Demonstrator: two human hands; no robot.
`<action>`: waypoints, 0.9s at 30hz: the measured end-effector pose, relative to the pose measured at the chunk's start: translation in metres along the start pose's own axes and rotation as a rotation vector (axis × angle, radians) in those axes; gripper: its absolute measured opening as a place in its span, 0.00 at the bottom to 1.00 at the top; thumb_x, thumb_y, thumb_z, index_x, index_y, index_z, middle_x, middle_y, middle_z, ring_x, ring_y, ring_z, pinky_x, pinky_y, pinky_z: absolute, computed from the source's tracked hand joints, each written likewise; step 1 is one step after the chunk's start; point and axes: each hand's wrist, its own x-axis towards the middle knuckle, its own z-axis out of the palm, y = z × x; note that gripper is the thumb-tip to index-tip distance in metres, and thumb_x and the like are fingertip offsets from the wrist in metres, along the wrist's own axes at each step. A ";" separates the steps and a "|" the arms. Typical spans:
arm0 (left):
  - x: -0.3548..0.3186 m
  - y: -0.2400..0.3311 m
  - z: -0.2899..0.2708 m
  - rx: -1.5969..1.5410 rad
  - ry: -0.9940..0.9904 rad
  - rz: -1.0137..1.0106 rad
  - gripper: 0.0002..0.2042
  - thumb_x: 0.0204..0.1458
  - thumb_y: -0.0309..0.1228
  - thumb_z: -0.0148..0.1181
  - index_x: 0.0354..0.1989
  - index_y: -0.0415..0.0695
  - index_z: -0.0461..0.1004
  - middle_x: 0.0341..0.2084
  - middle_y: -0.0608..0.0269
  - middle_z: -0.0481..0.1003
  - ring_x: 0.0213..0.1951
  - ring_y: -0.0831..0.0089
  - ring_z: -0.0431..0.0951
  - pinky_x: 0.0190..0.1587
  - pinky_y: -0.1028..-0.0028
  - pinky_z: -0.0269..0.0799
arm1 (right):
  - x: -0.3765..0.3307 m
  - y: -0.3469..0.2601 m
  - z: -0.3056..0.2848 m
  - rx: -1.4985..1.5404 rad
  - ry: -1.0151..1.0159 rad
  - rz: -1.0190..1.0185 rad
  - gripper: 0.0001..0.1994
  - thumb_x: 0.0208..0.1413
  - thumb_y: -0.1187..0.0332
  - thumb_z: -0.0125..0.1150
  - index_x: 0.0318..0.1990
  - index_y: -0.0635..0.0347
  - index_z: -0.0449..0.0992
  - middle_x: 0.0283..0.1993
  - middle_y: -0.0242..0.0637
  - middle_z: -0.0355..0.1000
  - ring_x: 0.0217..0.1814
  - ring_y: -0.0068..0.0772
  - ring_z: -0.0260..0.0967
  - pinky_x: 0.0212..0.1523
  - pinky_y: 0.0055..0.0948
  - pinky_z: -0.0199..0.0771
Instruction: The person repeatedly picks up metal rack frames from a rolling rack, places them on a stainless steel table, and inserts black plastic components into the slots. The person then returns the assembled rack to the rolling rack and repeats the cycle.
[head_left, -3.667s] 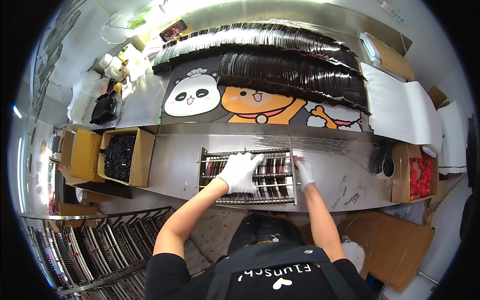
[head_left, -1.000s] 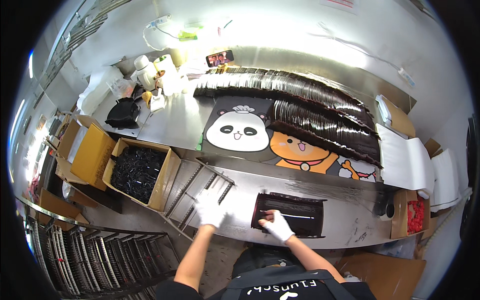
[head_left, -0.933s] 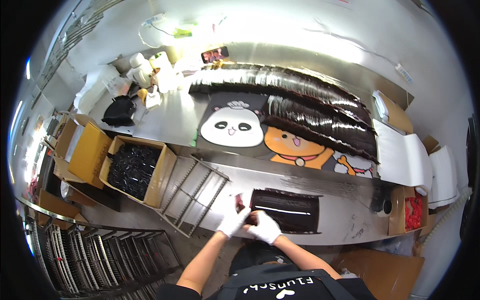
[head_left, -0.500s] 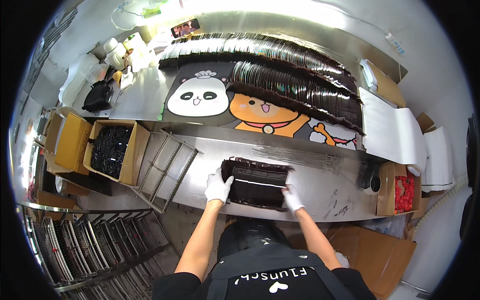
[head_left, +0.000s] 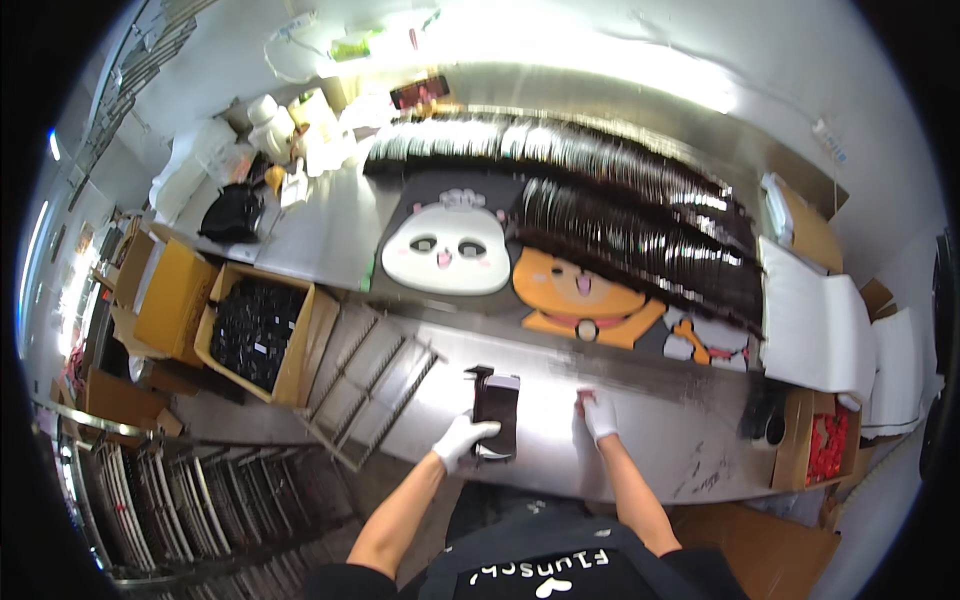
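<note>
My left hand [head_left: 462, 440], in a white glove, grips a dark stack [head_left: 497, 412] of thin, glossy sheets by its near left side. The stack is held over the steel counter [head_left: 420, 402]. What the sheets are made of I cannot make out. To the right, over the same counter, my white-gloved right hand [head_left: 600, 412] is apart from the stack; its fingers are slightly bent, with reddish-brown tips, and nothing plainly shows in them. Behind, long rows of similar dark glossy sheets [head_left: 640, 240] lie on a mat [head_left: 447, 262] printed with cartoon animals.
On the left stand a carton of black pieces [head_left: 307, 350], a metal rack frame [head_left: 372, 395] and a slatted rack [head_left: 190, 490]. At the right are a carton of red pieces [head_left: 792, 440], a black roll [head_left: 768, 420] and white sheets [head_left: 810, 320]. A phone [head_left: 420, 92] leans at the back.
The dark stack was broad and between both hands; now it looks narrower and is in my left hand only. My right hand has come away from it. The whole view has shifted.
</note>
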 end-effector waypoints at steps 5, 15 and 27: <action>0.040 0.215 0.009 0.774 0.287 0.287 0.38 0.42 0.44 0.67 0.62 0.37 0.65 0.52 0.37 0.76 0.54 0.45 0.78 0.58 0.58 0.72 | -0.004 0.011 -0.003 0.117 -0.043 0.036 0.13 0.64 0.75 0.49 0.50 0.66 0.79 0.41 0.37 0.80 0.42 0.26 0.77 0.45 0.25 0.78; 0.216 0.335 -0.007 1.147 0.232 0.470 0.41 0.56 0.59 0.59 0.67 0.35 0.66 0.65 0.42 0.69 0.61 0.54 0.75 0.61 0.62 0.72 | -0.007 0.006 0.010 0.095 -0.002 0.043 0.11 0.65 0.76 0.50 0.48 0.64 0.80 0.40 0.34 0.79 0.38 0.22 0.74 0.41 0.22 0.75; -0.042 0.028 -0.079 1.425 0.933 -0.060 0.44 0.43 0.53 0.68 0.71 0.51 0.62 0.73 0.59 0.58 0.65 0.48 0.62 0.66 0.43 0.53 | -0.009 -0.045 0.009 -0.201 0.044 -0.369 0.09 0.61 0.70 0.57 0.41 0.60 0.84 0.41 0.46 0.81 0.45 0.42 0.79 0.48 0.35 0.77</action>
